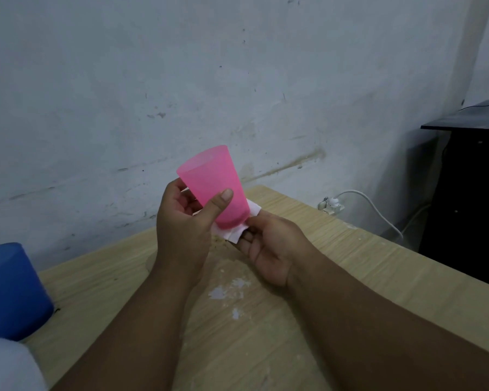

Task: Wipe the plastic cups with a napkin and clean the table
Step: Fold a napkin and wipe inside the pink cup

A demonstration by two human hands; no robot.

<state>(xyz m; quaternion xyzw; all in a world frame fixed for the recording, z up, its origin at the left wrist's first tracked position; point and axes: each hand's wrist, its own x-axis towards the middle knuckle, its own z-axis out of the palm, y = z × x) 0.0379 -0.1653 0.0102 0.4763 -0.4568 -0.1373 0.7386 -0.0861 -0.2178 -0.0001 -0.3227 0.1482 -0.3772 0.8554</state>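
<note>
Two plastic cups are in view. The left hand [181,221] grips one pink cup [212,187], tilted, above a wooden table [350,277]. The right hand [268,249] pinches one white napkin [235,235] against the cup's base. One blue cup [9,292] stands far left.

Materials and finishes. The pink cup [209,187] is translucent plastic, smooth, with a frosted matt look. The napkin [235,235] at its base is thin white paper, matt and creased. At near left, the blue cup [9,289] is opaque plastic, smooth and matt. The table [350,263] has a pale wood-grain surface of low sheen, with whitish chipped patches. The far wall [153,80] is painted plaster, matt, rough and scuffed. At far right, the black cabinet [469,119] has a smooth, faintly glossy top. The white cable [378,210] has a smooth sheath.
</note>
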